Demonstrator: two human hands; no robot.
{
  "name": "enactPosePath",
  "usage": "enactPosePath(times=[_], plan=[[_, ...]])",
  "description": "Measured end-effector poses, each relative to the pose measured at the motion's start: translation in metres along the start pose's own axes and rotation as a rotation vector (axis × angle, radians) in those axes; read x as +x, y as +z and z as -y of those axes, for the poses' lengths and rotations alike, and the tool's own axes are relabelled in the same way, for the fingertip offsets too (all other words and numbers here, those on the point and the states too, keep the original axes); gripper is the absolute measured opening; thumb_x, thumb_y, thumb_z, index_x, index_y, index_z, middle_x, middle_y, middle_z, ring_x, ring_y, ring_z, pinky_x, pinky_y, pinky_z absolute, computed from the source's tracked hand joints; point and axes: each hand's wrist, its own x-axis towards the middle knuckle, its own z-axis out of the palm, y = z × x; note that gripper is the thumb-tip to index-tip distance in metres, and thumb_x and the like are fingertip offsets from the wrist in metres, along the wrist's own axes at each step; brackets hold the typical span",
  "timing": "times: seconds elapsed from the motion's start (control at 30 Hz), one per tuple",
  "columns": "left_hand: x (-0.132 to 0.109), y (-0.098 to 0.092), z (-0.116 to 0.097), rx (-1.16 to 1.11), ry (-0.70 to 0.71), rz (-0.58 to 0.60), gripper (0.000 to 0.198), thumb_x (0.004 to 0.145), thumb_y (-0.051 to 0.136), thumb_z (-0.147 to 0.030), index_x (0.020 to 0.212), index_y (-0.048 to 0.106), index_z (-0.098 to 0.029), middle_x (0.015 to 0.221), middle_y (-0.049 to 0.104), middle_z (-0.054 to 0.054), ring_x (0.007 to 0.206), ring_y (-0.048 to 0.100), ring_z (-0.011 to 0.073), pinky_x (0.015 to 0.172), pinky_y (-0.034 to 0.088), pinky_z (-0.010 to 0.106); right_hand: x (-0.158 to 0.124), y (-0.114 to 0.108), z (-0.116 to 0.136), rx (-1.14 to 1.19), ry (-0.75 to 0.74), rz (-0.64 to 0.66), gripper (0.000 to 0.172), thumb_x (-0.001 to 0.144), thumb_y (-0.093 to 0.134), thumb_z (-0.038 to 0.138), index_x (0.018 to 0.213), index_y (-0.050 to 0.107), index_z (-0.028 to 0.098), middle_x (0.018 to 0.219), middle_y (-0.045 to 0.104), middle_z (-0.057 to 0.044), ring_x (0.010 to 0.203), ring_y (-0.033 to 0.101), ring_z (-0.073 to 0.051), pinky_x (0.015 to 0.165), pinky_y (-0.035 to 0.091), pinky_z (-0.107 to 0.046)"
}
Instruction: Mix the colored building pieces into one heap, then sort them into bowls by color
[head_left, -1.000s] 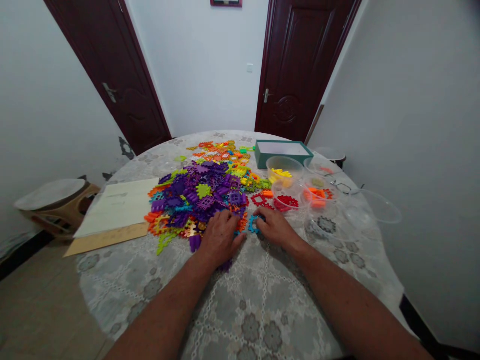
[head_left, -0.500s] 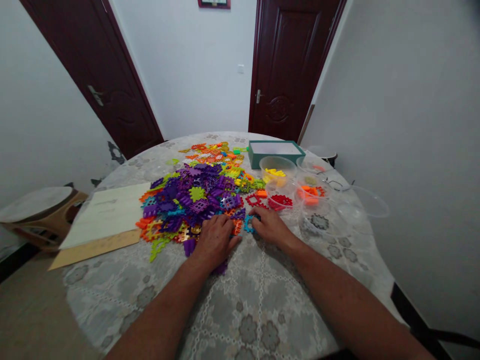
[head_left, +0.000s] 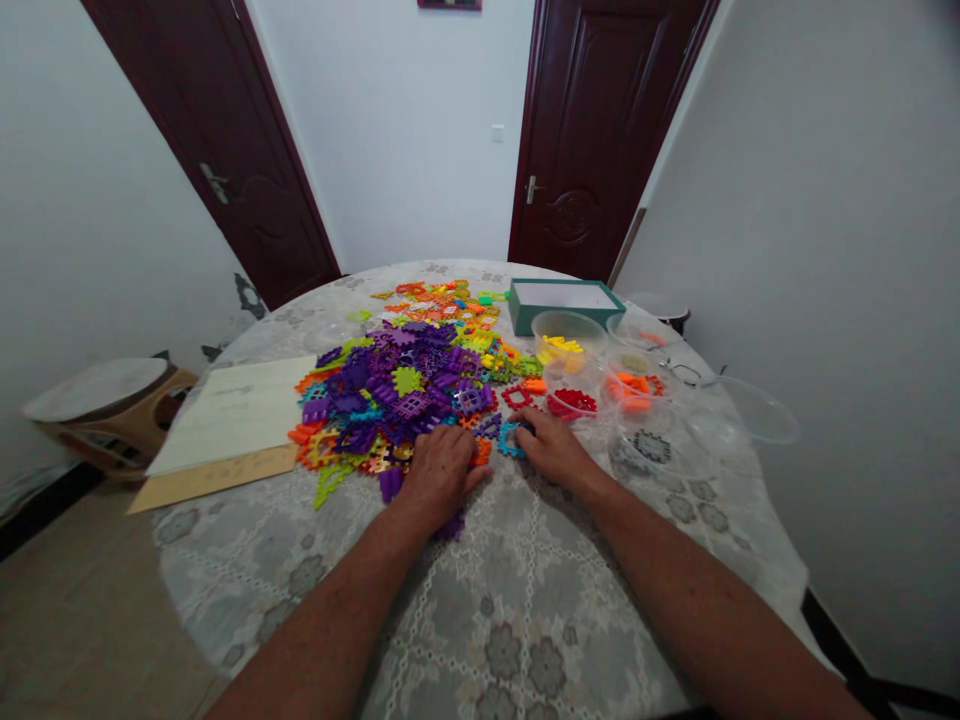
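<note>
Pieces of plastic between the two hands show the change: a second ago the left hand (head_left: 442,465) covered most of this spot, and now a dark purple notched piece (head_left: 489,427) shows plainly, with a notched orange piece (head_left: 481,453) beside the fingers. The notched light-blue plastic ring (head_left: 510,440) has shifted slightly farther up the desk (head_left: 487,590) along with the right hand (head_left: 544,445).

The left hand lies palm down on the near right edge of the pile of mostly purple plastic pieces (head_left: 405,380), fingers bent and thumb spread; what is beneath it cannot be told. The right hand is partly curled, fingertips against the ring's right side; whether they pinch it is unclear.

Nearest among the containers, a clear round tub (head_left: 675,470) holds black notched pieces (head_left: 652,447). Beyond are clear tubs with red pieces (head_left: 576,402), orange pieces (head_left: 632,390) and yellow pieces (head_left: 560,348), then a dark-green box (head_left: 562,321) with a white interior.

A tan strip (head_left: 217,478) and pale sheet (head_left: 232,415) lie left of the pile. Farther off, mixed orange pieces (head_left: 435,308) spread across the desk.
</note>
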Motion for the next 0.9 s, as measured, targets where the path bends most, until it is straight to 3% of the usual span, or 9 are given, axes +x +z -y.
enactPosePath(times=[0.13,0.23,0.43,0.6,0.73,0.9], plan=[[0.001,0.002,0.002,-0.025,-0.022,-0.02,0.013,0.102,0.061,-0.033,0.099,0.065,-0.021,0.102,0.072,0.008,0.1,0.064,0.0255,0.085,0.042,0.037,0.0,0.0,-0.001,0.007,-0.015,-0.007,0.03,0.092,0.054,0.018,0.115,0.073,0.021,0.106,0.078,-0.007,0.102,0.07,-0.023,0.091,0.05,-0.034],[0.001,0.002,0.003,-0.062,-0.086,-0.099,0.015,0.105,0.053,-0.029,0.104,0.065,-0.021,0.097,0.073,0.007,0.094,0.067,0.0242,0.083,0.045,0.036,0.0,0.0,0.001,0.047,-0.02,-0.018,0.03,0.092,0.054,0.02,0.115,0.072,0.022,0.104,0.078,-0.006,0.098,0.07,-0.023,0.088,0.05,-0.034],[0.0,0.002,0.007,-0.243,-0.141,-0.246,0.024,0.108,0.045,-0.033,0.123,0.062,-0.023,0.111,0.077,0.007,0.1,0.074,0.0223,0.09,0.053,0.034,0.0,0.001,0.006,0.128,-0.011,-0.05,0.026,0.092,0.057,0.023,0.114,0.071,0.024,0.096,0.076,-0.002,0.09,0.068,-0.021,0.082,0.05,-0.032],[0.003,0.002,0.009,-0.288,-0.141,-0.277,0.031,0.106,0.043,-0.036,0.126,0.062,-0.022,0.116,0.078,0.008,0.102,0.075,0.0239,0.094,0.056,0.037,-0.003,-0.006,0.022,0.222,-0.028,-0.085,0.024,0.094,0.061,0.024,0.117,0.07,0.025,0.095,0.076,-0.001,0.088,0.069,-0.02,0.079,0.051,-0.031],[0.005,0.001,0.012,-0.29,-0.127,-0.269,0.035,0.105,0.04,-0.038,0.126,0.063,-0.022,0.117,0.078,0.008,0.104,0.076,0.0244,0.095,0.057,0.037,-0.007,-0.032,0.043,0.295,-0.051,-0.129,0.021,0.097,0.059,0.027,0.115,0.07,0.025,0.093,0.075,0.0,0.079,0.067,-0.017,0.072,0.051,-0.029],[0.006,0.002,0.015,-0.269,-0.144,-0.251,0.037,0.103,0.041,-0.039,0.125,0.065,-0.022,0.116,0.079,0.008,0.103,0.076,0.0245,0.094,0.057,0.037,-0.016,-0.095,0.055,0.108,-0.079,-0.353,0.016,0.095,0.061,0.029,0.105,0.071,0.022,0.092,0.071,-0.002,0.074,0.063,-0.015,0.071,0.05,-0.028]])
